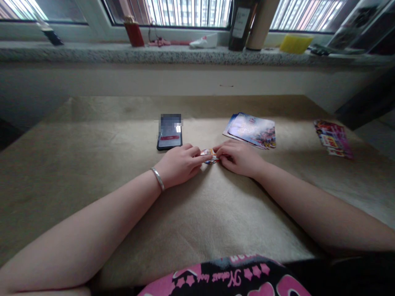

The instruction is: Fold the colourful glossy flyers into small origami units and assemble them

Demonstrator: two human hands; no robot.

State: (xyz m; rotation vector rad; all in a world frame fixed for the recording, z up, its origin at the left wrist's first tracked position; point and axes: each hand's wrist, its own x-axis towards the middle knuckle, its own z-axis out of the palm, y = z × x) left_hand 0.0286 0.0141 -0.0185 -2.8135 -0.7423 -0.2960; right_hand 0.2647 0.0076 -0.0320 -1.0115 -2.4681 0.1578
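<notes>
Between my two hands, on the table, lies a small piece of colourful printed paper, apparently folded. My left hand, with a silver bracelet at its wrist, presses on the paper's left part, its index finger reaching across. At the right end my right hand grips the paper with bent fingers. Much of the paper is hidden under the fingers. Beyond my left hand a phone lies face up with its screen lit. Just behind my right hand is a small stack of printed picture sheets.
A fanned bunch of pink and red printed cards or packets lies at the table's right. Along the stone windowsill stand a red box, a dark bottle and a yellow sponge-like block. The tabletop has a tan cover.
</notes>
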